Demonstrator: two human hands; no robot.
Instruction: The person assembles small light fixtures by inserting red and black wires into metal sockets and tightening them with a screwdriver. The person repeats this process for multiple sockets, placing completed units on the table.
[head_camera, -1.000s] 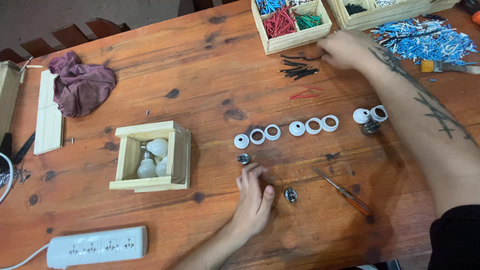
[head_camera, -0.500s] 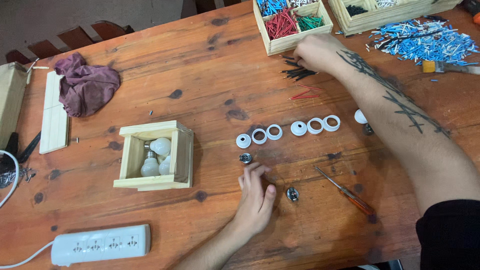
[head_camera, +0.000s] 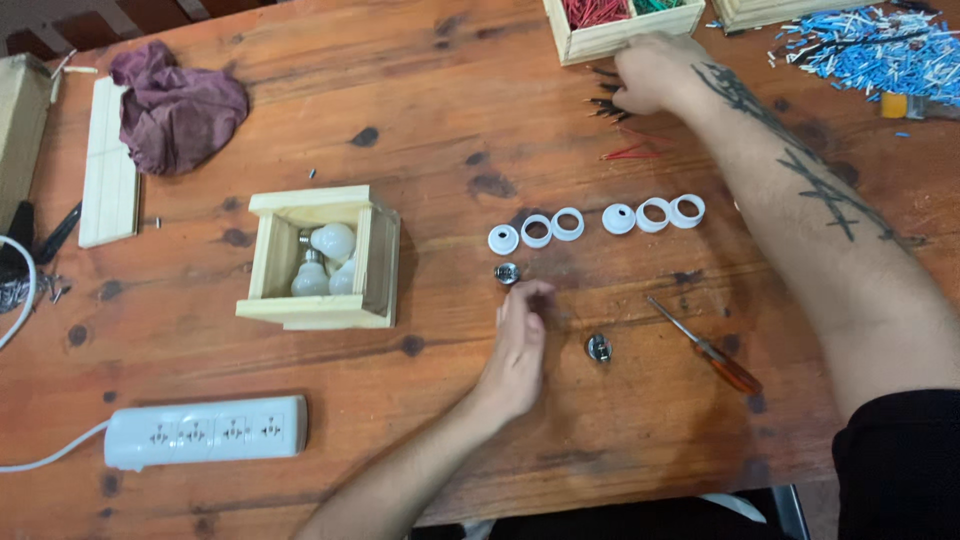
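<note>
hands: right hand on thin black wires; left hand flat.

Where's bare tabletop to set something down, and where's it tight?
Free: the wide patch between the purple cloth, the small crate of bulbs and the tray of wire bits; also between the power strip and the left hand. Crowded: around the white rings, the screwdriver and the right hand.

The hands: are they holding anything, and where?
Left hand rests flat, holding nothing. Right hand fingers the black wires; a grip cannot be told.
</note>
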